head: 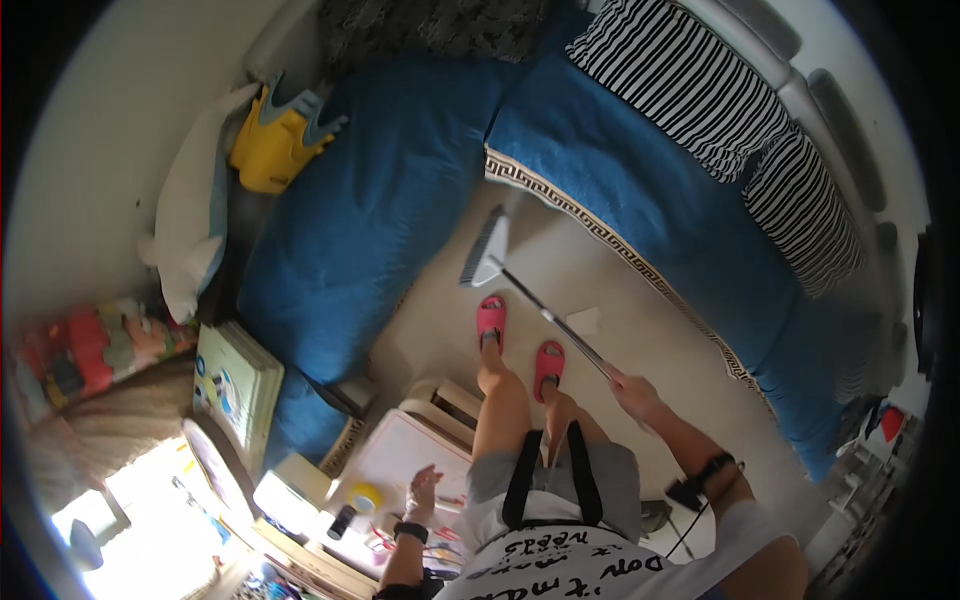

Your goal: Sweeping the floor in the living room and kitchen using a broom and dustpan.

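My right hand is wrapped around the end of a broom's metal handle. The handle slants away from me across the floor. At its far end, the white broom head with dark grey bristles is over the floor between the two blue-covered seats, ahead of my pink slippers. My left hand holds nothing and hangs above a cluttered white tabletop, fingers slightly curled and apart. A roll of yellow tape and a dark cylindrical object are beside that hand.
A blue-covered sofa with striped cushions runs along the right. Another blue-covered seat bounds the floor on the left. A white flat piece lies on the floor near the handle. Folded play mats stand left of the table.
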`<action>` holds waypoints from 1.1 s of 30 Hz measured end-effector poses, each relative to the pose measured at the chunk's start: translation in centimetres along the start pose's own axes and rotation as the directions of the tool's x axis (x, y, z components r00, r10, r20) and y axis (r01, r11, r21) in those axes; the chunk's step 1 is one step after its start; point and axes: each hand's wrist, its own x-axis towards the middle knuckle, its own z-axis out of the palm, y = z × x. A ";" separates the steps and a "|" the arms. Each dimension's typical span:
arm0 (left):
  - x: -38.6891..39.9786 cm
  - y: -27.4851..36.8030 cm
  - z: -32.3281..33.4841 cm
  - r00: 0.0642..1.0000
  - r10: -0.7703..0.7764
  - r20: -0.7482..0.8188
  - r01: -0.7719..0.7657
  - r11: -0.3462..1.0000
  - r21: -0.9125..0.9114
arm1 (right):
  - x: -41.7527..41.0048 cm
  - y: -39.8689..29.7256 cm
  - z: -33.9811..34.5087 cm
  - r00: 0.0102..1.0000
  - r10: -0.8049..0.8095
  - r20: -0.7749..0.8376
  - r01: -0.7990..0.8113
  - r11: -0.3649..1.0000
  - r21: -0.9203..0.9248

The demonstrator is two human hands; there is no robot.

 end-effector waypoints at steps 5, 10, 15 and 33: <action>2.0 2.8 -4.3 0.991 -0.131 -0.007 0.128 0.954 0.271 | 17.5 -6.3 1.0 0.984 -0.095 -0.151 0.087 0.994 -0.060; 1.6 9.1 -8.3 0.974 -0.193 -0.119 0.223 0.912 0.344 | 20.5 -9.1 1.1 0.976 0.217 0.006 -0.201 0.897 0.393; 5.8 14.0 -7.9 0.952 -0.302 -0.045 0.301 0.906 0.296 | 10.4 0.3 4.4 0.932 0.352 -0.088 -0.305 0.891 0.337; 14.5 24.8 -1.8 0.947 -0.320 0.038 0.213 0.710 0.672 | -8.1 1.9 7.0 0.873 0.485 -0.057 -0.398 0.773 0.495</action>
